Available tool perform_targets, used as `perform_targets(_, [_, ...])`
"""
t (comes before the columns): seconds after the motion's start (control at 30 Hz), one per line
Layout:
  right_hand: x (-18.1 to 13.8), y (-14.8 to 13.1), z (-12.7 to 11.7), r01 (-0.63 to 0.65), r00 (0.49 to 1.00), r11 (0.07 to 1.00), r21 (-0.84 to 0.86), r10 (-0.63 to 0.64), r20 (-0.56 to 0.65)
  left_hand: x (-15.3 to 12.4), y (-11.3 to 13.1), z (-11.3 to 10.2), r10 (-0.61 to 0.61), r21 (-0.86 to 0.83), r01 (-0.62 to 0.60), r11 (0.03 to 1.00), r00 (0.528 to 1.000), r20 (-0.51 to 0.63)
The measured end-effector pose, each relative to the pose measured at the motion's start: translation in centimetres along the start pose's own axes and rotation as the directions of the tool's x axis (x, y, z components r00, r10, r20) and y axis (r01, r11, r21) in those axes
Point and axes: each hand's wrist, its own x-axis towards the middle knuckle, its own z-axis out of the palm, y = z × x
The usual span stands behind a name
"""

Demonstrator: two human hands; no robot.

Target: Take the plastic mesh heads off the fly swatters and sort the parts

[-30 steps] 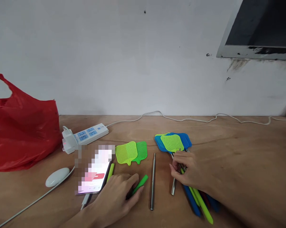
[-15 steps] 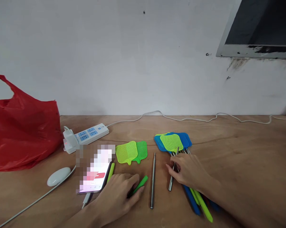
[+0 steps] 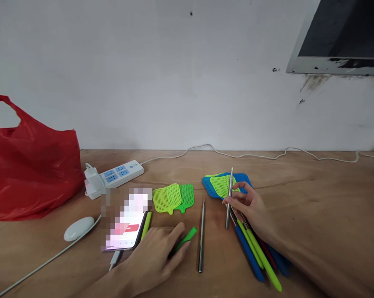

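Observation:
In my left hand [image 3: 158, 256], low in the head view, a green handle sleeve [image 3: 188, 236] is gripped between thumb and fingers. My right hand [image 3: 249, 209] pinches a silver metal rod [image 3: 229, 198], holding it nearly upright. Behind it lies a pile of fly swatters with blue heads [image 3: 244, 181] and a lime-green head [image 3: 222, 186]; their blue and lime handles [image 3: 261, 256] run down under my right hand. A second metal rod [image 3: 201, 240] lies on the table between my hands. Loose lime [image 3: 168, 196] and green swatter heads [image 3: 187, 196] overlap farther back.
A lit phone [image 3: 129, 223] lies left of my left hand, beside a lime sleeve [image 3: 146, 225]. Farther left are a white power strip [image 3: 121, 176], a white oval device [image 3: 78, 229] with a cable, and a red plastic bag [image 3: 34, 165]. A cord [image 3: 245, 156] runs along the wall.
My right hand has lifted its metal rod off the table area and tilted it more upright. My left hand stays in place around the green sleeve.

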Motion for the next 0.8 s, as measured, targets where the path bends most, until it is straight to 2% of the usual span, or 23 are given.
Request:
perform_targets(0.1, [-0.4, -0.5, 0.4, -0.086, 0.996, 0.971, 0.225, 0.09, -0.01, -0.1, 0.1, -0.1, 0.01, -0.016, -0.009, 1.0, 1.0, 0.023])
perform_targets(0.23, [-0.8, -0.6, 0.7, -0.21, 0.976, 0.912, 0.353, 0.175, 0.128, -0.1, 0.0, 0.1, 0.009, -0.002, -0.009, 1.0, 1.0, 0.018])
perform_targets(0.43, [-1.4, -0.2, 1.2, -0.234, 0.962, 0.902, 0.364, 0.159, 0.223, 0.0, 0.0, 0.2, 0.02, -0.019, -0.019, 1.0, 1.0, 0.019])
perform_targets(0.8, [-2.1, -0.3, 1.7, -0.175, 0.963, 0.942, 0.287, 0.103, 0.25, -0.1, 0.3, -0.1, 0.054, -0.025, -0.055, 0.998, 0.998, -0.022])
